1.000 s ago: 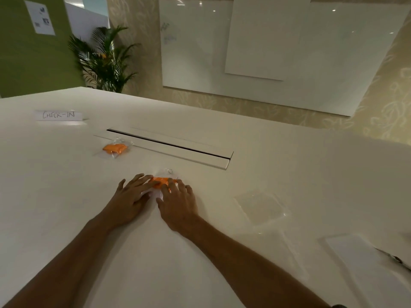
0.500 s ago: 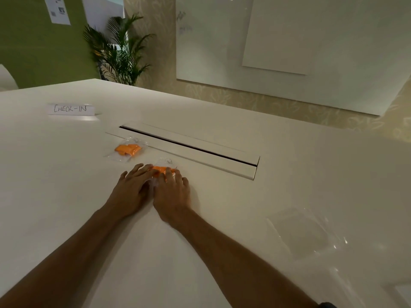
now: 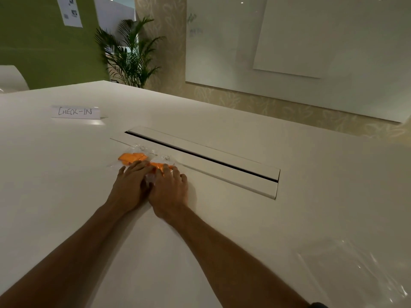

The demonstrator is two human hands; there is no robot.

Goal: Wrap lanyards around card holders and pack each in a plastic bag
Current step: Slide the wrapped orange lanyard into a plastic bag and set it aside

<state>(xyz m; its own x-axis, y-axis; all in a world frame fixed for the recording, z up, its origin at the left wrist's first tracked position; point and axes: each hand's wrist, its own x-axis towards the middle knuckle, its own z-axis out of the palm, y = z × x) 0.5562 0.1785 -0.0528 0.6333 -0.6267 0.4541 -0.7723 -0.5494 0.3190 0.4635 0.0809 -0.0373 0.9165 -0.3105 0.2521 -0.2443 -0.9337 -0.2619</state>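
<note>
Nearest the camera, two bare forearms reached forward over the smooth white counter [image 3: 66,196], and off to the right an empty clear plastic bag [image 3: 355,270] lay flat on it, well apart from the hands. Farther on, the left hand [image 3: 130,187] and the right hand [image 3: 170,192] lay side by side, touching, palms down. Each grip was spread flat, fingers straight, pressing on a clear plastic bag holding an orange lanyard bundle [image 3: 161,166]; neither hand curled around it. Most of that bag was hidden under the fingers, so only its far edge and some orange showed.

Just beyond the left fingertips, touching or overlapping the first, sat a second clear bag packed with an orange lanyard [image 3: 132,158], apart from any hand. Both bags lay at the near edge of a long white cable hatch with a dark slot [image 3: 211,165] set into the counter. Farther left stood a folded white paper sign hand-lettered "CHECK-IN" [image 3: 75,112]. Beyond the counter rose a green potted palm [image 3: 131,54], a green wall and a large white wall board [image 3: 300,52].
</note>
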